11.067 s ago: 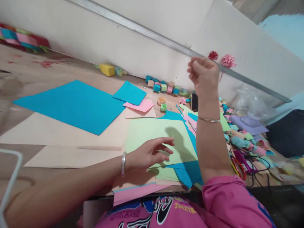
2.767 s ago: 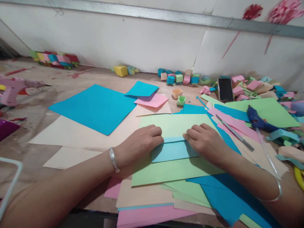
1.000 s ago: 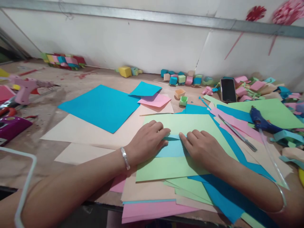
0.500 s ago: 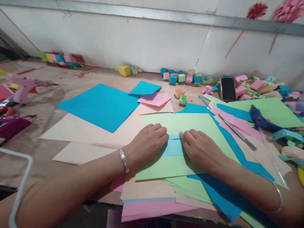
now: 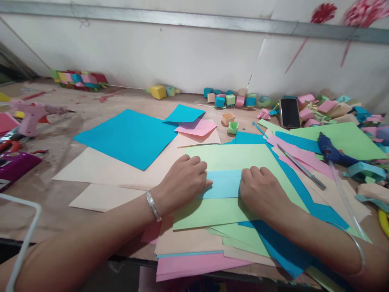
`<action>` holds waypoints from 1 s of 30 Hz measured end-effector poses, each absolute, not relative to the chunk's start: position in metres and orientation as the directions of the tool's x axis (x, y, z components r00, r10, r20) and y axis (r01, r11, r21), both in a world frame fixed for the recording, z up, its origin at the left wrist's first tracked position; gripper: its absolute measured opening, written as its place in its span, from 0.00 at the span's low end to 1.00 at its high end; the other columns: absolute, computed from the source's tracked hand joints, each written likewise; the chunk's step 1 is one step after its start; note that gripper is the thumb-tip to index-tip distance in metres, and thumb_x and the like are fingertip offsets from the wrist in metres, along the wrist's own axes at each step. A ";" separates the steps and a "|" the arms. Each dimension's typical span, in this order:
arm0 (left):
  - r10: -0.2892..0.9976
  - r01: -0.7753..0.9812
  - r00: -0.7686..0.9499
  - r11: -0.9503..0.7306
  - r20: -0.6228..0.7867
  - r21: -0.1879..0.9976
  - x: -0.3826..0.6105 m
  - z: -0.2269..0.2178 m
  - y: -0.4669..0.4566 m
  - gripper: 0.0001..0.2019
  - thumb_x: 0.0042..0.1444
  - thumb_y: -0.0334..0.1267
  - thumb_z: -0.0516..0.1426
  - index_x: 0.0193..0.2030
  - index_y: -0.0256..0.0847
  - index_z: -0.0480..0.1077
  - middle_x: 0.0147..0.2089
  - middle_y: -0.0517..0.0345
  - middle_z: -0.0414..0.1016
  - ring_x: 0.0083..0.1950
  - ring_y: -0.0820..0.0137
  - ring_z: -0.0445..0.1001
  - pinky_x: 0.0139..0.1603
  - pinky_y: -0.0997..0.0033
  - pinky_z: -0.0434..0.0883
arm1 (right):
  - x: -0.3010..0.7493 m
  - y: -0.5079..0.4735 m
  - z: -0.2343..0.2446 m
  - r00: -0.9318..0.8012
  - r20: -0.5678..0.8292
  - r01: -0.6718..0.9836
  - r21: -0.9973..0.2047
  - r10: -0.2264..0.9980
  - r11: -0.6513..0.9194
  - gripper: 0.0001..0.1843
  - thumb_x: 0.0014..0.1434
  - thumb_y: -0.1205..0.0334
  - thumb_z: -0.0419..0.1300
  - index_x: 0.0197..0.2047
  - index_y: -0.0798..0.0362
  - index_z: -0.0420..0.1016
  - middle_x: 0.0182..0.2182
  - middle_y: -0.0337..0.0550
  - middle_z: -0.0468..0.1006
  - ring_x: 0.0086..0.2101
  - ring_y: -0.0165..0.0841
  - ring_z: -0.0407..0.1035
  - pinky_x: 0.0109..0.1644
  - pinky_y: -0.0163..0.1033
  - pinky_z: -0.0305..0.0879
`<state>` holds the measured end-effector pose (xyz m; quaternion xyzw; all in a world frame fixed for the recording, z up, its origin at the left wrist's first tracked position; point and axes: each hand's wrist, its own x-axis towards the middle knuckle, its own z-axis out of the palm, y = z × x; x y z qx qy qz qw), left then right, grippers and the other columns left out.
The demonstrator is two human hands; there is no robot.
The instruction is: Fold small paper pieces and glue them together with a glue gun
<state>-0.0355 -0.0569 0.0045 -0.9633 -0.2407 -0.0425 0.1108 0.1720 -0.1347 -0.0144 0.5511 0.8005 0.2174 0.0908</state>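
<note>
A light blue piece of paper [image 5: 225,184] lies across the light green sheet [image 5: 209,213], with a crease line near its far edge. My left hand [image 5: 184,180] is curled at the paper's left end, its thumb pointing inward along the surface. At the right end my right hand [image 5: 263,190] has its fingers closed on the paper. Both fingertips are partly hidden under the knuckles. Under the green sheet are stacked peach, pink, green and blue papers.
A blue square sheet [image 5: 127,138] and pink paper [image 5: 197,127] lie beyond. To the right are a craft knife [image 5: 300,166], a blue glue gun [image 5: 330,150] and a phone [image 5: 289,113]. A pink glue gun [image 5: 28,117] is at the left. Small paper boxes [image 5: 230,100] line the wall.
My hands have moved apart along the light blue paper, the left one leftward and the right one slightly rightward. More of the paper shows between them, and its narrow far fold looks flatter.
</note>
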 end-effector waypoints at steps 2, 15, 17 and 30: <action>0.485 0.500 0.866 -0.844 0.123 -0.193 -0.037 0.006 -0.056 0.17 0.64 0.42 0.54 0.26 0.37 0.70 0.30 0.55 0.70 0.34 0.65 0.65 0.32 0.63 0.52 | 0.173 -0.135 -0.014 -0.323 0.068 0.851 0.457 0.944 0.259 0.10 0.45 0.80 0.55 0.22 0.58 0.71 0.23 0.50 0.69 0.26 0.36 0.58 0.31 0.42 0.34; 0.610 0.621 0.780 -0.781 0.138 -0.059 -0.039 0.005 -0.053 0.15 0.59 0.47 0.59 0.28 0.37 0.71 0.30 0.54 0.71 0.33 0.64 0.68 0.30 0.66 0.58 | 0.179 -0.134 -0.010 -0.225 0.145 0.885 0.444 0.964 0.139 0.11 0.51 0.80 0.53 0.29 0.57 0.71 0.27 0.49 0.70 0.29 0.39 0.63 0.30 0.41 0.39; 0.617 0.628 0.773 -0.777 0.151 -0.045 -0.040 0.004 -0.051 0.13 0.59 0.44 0.59 0.29 0.37 0.70 0.31 0.54 0.71 0.32 0.66 0.68 0.29 0.67 0.58 | 0.180 -0.132 -0.009 -0.190 0.204 0.888 0.453 0.960 0.079 0.11 0.54 0.80 0.51 0.35 0.58 0.71 0.29 0.50 0.71 0.32 0.40 0.63 0.30 0.41 0.40; 0.526 0.549 0.831 -0.828 0.180 -0.115 -0.046 -0.002 -0.042 0.12 0.59 0.23 0.50 0.29 0.37 0.71 0.31 0.55 0.68 0.31 0.69 0.64 0.30 0.69 0.59 | 0.176 -0.131 -0.019 -0.257 0.235 0.869 0.480 0.938 0.118 0.16 0.60 0.78 0.49 0.50 0.65 0.70 0.33 0.50 0.72 0.34 0.39 0.62 0.33 0.41 0.46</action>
